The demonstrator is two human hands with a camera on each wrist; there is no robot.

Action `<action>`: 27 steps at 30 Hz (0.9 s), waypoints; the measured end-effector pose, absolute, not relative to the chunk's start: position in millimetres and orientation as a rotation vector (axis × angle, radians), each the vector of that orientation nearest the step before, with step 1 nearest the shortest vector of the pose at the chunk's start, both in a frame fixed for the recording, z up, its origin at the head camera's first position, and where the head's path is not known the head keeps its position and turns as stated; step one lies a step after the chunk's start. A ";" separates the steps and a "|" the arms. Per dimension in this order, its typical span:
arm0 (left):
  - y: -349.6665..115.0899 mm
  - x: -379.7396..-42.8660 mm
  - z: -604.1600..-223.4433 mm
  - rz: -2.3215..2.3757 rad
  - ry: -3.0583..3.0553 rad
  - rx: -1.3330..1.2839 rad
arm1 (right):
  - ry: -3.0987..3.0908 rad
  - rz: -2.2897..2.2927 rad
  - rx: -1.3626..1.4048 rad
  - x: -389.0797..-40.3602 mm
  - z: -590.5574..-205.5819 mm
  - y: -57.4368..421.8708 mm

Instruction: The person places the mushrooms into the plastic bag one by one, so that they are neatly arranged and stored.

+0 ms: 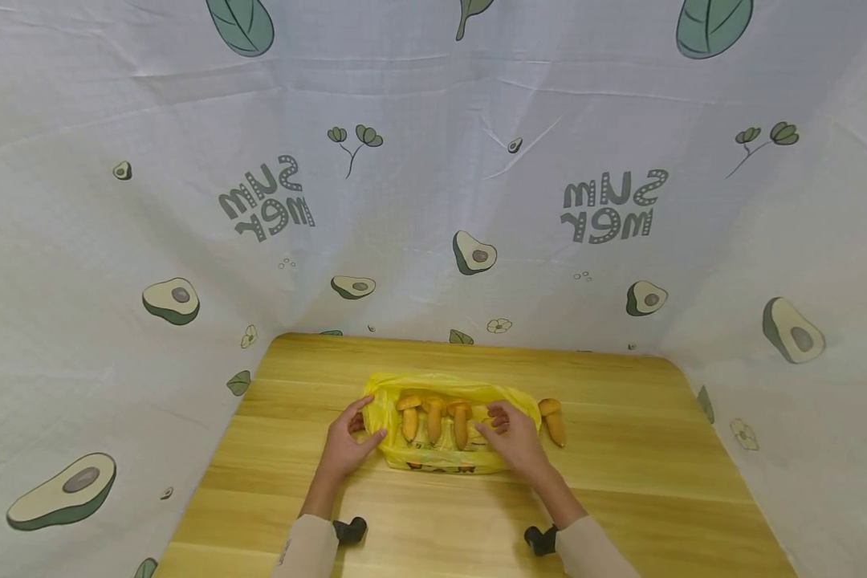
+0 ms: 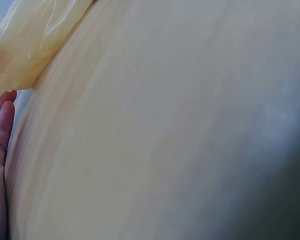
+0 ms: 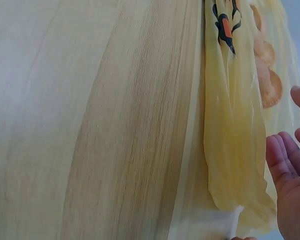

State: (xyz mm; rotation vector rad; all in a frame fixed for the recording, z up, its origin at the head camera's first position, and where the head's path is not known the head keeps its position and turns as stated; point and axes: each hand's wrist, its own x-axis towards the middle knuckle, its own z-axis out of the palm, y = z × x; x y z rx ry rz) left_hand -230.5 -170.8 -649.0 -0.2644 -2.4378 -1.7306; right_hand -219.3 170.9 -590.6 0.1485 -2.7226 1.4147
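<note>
Head view: three orange mushroom-shaped pieces (image 1: 434,421) are held inside a yellow plastic bag (image 1: 383,411), with a fourth piece (image 1: 554,427) left outside on the wooden worktop (image 1: 621,466), loosely spread fingers of the left hand (image 1: 345,443) set at the bag's edge, those of the right hand (image 1: 520,443) parted, empty, over it.

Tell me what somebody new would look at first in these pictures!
Probably the bright yellow bag on the wooden table, with three orange-brown mushrooms in a row inside, between the left hand and the right hand. A fourth mushroom lies on the table, just to the right of the bag. Behind it all, cartoon avocados dot the pale cloth.
</note>
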 end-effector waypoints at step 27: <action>-161.8 -214.6 -616.1 -1.775 -2.386 -0.283 | -2.722 1.341 0.102 -216.1 -576.6 213.8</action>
